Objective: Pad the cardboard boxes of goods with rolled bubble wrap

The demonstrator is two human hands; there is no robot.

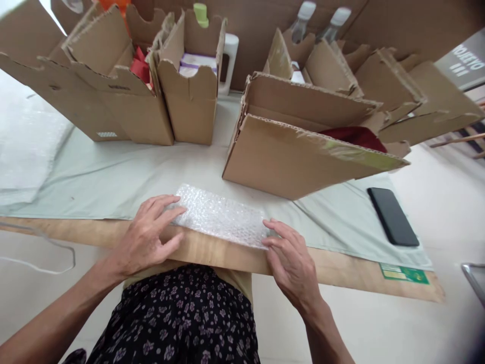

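Observation:
A flat, clear strip of bubble wrap (222, 215) lies along the front edge of the table, slanting down to the right. My left hand (151, 232) is at its left end, fingertips touching the wrap, thumb apart from the fingers. At the opposite end, the fingertips of my right hand (290, 253) rest against the short edge, fingers slightly bent and spread. Neither hand is wrapped round the strip. Whether anything lies inside the wrap cannot be made out.
Cut cardboard boxes (193, 106) stand along the back, one holding white and purple packs. A wide cardboard box (303, 156) with dark red material sits close beyond the wrap. A black phone (393, 216) lies right; more bubble wrap (26, 136) is piled left. Capped bottles (301, 23) stand behind.

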